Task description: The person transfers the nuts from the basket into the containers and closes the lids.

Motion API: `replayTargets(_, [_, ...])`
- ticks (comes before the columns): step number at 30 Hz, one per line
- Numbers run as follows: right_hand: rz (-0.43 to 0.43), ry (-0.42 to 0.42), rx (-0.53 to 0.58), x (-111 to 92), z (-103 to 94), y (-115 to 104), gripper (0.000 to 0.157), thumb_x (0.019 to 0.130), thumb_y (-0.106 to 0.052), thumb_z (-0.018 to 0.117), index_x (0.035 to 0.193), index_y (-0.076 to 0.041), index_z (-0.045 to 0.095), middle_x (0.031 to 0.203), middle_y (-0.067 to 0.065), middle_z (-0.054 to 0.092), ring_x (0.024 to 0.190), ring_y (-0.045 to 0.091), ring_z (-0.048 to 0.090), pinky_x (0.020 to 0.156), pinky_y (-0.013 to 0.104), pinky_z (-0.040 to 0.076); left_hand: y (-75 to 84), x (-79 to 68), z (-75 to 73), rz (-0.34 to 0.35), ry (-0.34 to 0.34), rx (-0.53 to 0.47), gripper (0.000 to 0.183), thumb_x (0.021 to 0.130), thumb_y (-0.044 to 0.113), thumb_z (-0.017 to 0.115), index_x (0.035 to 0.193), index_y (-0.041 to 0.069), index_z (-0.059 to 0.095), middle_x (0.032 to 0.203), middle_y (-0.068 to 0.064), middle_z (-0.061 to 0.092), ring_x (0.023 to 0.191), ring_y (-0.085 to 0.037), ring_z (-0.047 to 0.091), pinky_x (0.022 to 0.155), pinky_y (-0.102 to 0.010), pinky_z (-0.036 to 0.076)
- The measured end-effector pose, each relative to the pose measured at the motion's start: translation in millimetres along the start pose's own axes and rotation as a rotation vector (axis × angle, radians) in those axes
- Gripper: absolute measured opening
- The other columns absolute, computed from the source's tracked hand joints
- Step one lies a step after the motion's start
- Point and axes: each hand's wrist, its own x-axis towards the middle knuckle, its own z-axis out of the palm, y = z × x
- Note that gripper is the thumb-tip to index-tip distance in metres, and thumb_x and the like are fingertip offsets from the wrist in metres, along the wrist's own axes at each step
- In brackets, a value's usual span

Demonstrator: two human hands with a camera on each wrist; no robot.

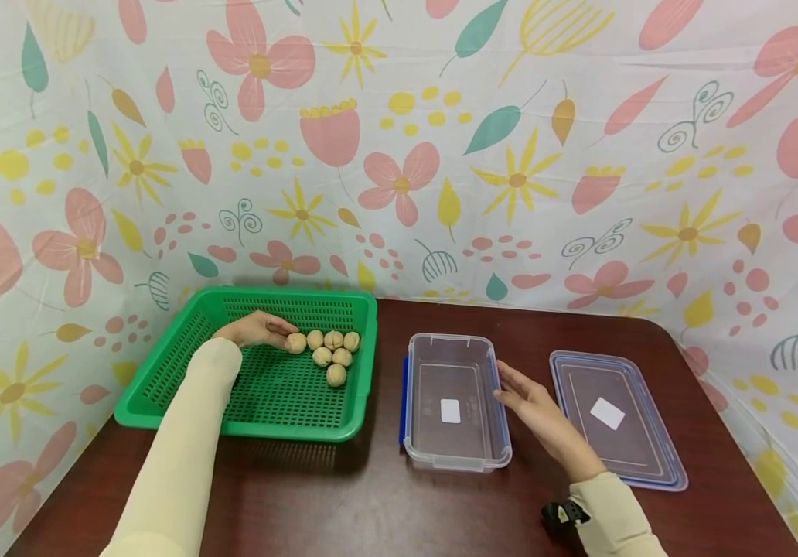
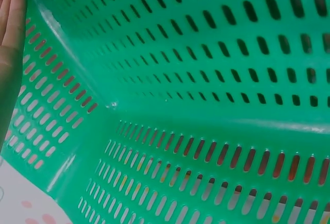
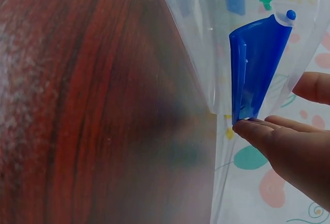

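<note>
In the head view, my left hand [image 1: 256,329] reaches into the green basket [image 1: 246,428] and pinches a walnut [image 1: 296,343] at its fingertips. Several other walnuts [image 1: 322,356] lie to the right of it on the basket floor. The left wrist view shows mostly the basket's slotted wall [image 2: 206,80], with the fingers cut off at the upper left. My right hand [image 1: 534,410] touches the right side of a clear plastic container [image 1: 458,463], which stands without its lid. Up close in the right wrist view, straight fingers rest against a blue latch [image 3: 258,64], the thumb near the rim.
A clear lid [image 1: 639,433] with a white label lies on the dark red table [image 1: 343,495], to the right of the container. Another blue latch [image 1: 404,402] hangs along the container's left side. Behind the table hangs a flower-patterned cloth [image 1: 399,108].
</note>
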Motion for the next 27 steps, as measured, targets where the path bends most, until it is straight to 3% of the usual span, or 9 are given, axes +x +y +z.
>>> replayTargets(10, [0.005, -0.015, 0.002, 0, 0.6, -2, 0.061, 0.100, -0.010, 0.050, 0.152, 0.002, 0.020, 0.155, 0.024, 0.020, 0.143, 0.039, 0.019, 0.113, 0.052, 0.021, 1.6, 3.9, 1.2, -0.009, -0.007, 0.068, 0.045, 0.091, 0.012, 0.068, 0.132, 0.000, 0.057, 0.138, -0.022, 0.049, 0.127, -0.039, 0.047, 0.102, -0.050, 0.042])
replayTargets(19, [0.001, -0.030, 0.015, 0, 2.9, -3, 0.062, 0.100, -0.011, 0.050, 0.152, 0.002, 0.019, 0.155, 0.024, 0.019, 0.143, 0.038, 0.018, 0.114, 0.054, 0.020, 7.5, -5.5, -1.1, -0.009, -0.003, 0.110, 0.044, 0.092, 0.016, 0.068, 0.131, 0.000, 0.057, 0.139, -0.024, 0.048, 0.127, -0.040, 0.045, 0.103, -0.052, 0.040])
replayTargets(27, [0.035, -0.017, 0.041, -2, 0.4, -2, 0.060, 0.101, -0.012, 0.049, 0.153, -0.001, 0.020, 0.156, 0.021, 0.019, 0.144, 0.036, 0.016, 0.114, 0.053, 0.018, 13.1, -10.4, -6.5, 0.013, 0.013, 0.061, 0.043, 0.092, 0.020, 0.067, 0.131, 0.003, 0.059, 0.138, -0.019, 0.050, 0.129, -0.039, 0.043, 0.104, -0.054, 0.038])
